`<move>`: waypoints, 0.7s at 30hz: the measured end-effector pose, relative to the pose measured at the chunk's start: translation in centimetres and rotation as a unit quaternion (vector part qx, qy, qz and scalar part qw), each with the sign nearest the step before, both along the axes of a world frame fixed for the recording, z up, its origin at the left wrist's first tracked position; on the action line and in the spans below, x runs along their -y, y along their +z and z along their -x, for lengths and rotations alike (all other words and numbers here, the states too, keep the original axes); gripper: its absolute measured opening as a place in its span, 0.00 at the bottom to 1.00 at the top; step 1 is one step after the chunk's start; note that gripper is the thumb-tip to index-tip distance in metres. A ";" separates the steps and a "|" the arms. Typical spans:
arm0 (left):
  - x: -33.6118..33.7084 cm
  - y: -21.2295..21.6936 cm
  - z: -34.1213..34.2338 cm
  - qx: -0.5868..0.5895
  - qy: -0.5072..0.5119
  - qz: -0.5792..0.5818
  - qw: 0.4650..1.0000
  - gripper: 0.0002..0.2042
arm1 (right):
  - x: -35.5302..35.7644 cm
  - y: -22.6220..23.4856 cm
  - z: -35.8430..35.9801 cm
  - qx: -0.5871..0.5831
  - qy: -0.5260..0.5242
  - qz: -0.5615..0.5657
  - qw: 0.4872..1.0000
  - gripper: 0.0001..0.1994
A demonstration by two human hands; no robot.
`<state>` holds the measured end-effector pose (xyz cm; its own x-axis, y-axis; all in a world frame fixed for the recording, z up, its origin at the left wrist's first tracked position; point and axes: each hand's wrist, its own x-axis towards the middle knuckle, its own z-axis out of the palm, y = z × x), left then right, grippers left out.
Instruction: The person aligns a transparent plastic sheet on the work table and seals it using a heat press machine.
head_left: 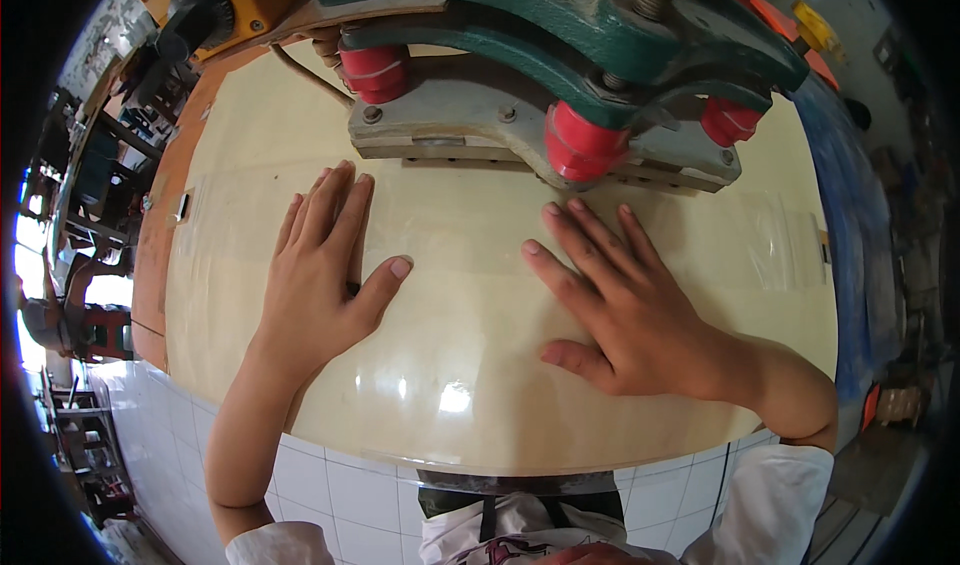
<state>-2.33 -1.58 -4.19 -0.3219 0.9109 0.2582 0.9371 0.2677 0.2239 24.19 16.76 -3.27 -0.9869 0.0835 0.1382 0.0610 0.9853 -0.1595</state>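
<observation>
A pale yellow work table point(450, 335) spreads below me, with glossy clear plastic sheet point(770, 240) over it. My left hand point(325, 255) lies on the left half, its fingers stretched forward and the thumb held apart. On the right half my right hand point(620, 305) rests with its fingers spread. Neither hand holds anything. Just beyond my fingertips stands a green press machine point(500, 5). Its flat grey metal bar point(450, 130) sits low over the table, and whether it touches the sheet I cannot tell. Red cone-shaped insulators point(585, 143) join the bar to the green arm.
At the upper left is a yellow control box point(225, 10) with a black knob point(195, 23). A cable point(310, 70) runs to the machine. Blue sheeting point(850, 215) hangs beyond the right edge. White floor tiles point(370, 495) show in front; benches and a stool point(108, 333) stand left.
</observation>
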 end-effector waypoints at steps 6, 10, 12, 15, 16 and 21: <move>0.0 -0.1 0.0 0.004 0.002 0.003 1.000 0.38 | 0.0 -0.1 0.1 0.002 0.000 -0.002 1.000 0.40; 0.0 0.3 -0.1 0.018 0.011 0.033 0.999 0.39 | 0.0 -0.2 0.1 0.000 0.001 -0.003 1.000 0.40; 0.0 0.2 -0.1 0.018 0.012 0.034 0.999 0.39 | 0.0 -0.2 0.1 -0.002 0.001 -0.005 1.000 0.40; 0.0 0.2 0.0 0.010 0.010 0.020 1.000 0.39 | 0.0 -0.1 0.1 -0.003 0.002 -0.007 1.000 0.40; 0.1 0.1 0.0 0.004 0.007 0.008 1.000 0.38 | 0.0 -0.1 0.1 -0.003 0.002 -0.007 1.000 0.40; 0.1 0.3 -0.1 0.011 0.011 0.016 1.000 0.38 | 0.0 -0.3 0.1 -0.008 0.002 -0.007 1.000 0.40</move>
<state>-2.21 -1.68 -3.90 -0.3469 0.9114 0.2213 0.9259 0.2951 0.2359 24.06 16.73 -3.55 -0.9848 0.0777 0.1553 0.0549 0.9878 -0.1457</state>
